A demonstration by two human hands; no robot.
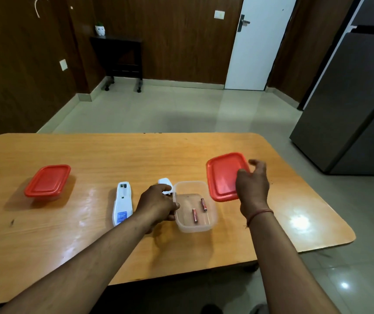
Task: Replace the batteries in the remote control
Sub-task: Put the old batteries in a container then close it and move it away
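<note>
A white remote control [122, 202] lies face down on the wooden table [91, 241], its battery bay uncovered and bare. Its white battery cover [165, 183] rests just beyond my left hand. A clear plastic box [195, 206] stands open with two red batteries [199, 209] lying inside. My left hand [156, 205] grips the box's left rim. My right hand [253, 184] hovers with fingers spread over the right edge of the red lid [223, 177], which lies flat on the table beside the box.
A second clear box with its red lid on [48, 181] stands at the table's left. The table's far edge runs behind the objects, with tiled floor beyond. A grey fridge [351, 105] stands at the right.
</note>
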